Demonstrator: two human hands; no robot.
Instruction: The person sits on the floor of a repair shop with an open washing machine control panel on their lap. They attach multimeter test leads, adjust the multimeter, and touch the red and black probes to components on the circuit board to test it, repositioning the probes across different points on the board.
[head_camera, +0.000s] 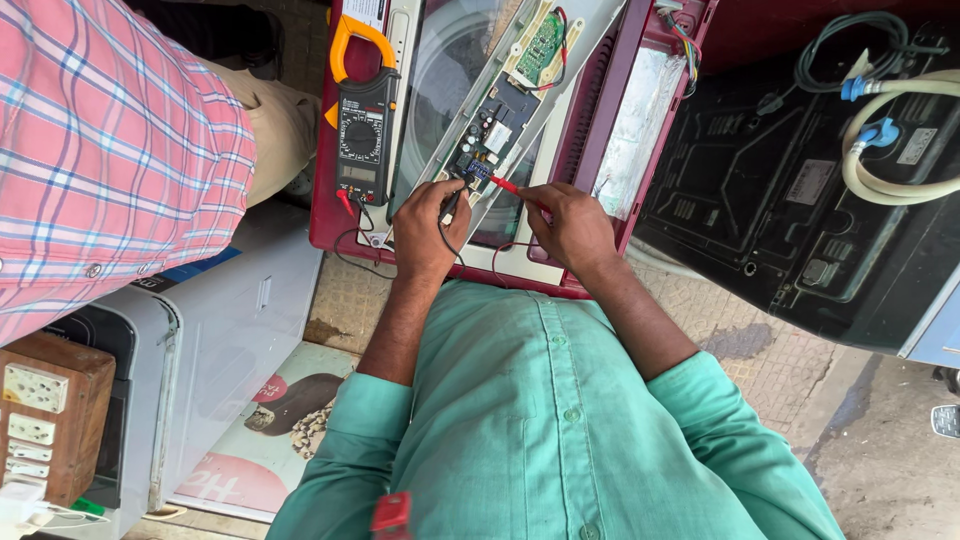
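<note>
Maroon washing-machine top (330, 215); one circuit board (490, 135) ahead; left hand (428, 228) pinches one black probe (452, 203); right hand (570, 225) pinches one red probe (507, 186); one clamp meter (362, 130) left.

A person in a pink plaid shirt (95, 150) stood at far left. A wooden switchboard (45, 415) sat at near left on a grey appliance (215, 340). At right lay a black panel (790, 190), with cream hoses (880, 185) at far right.
</note>
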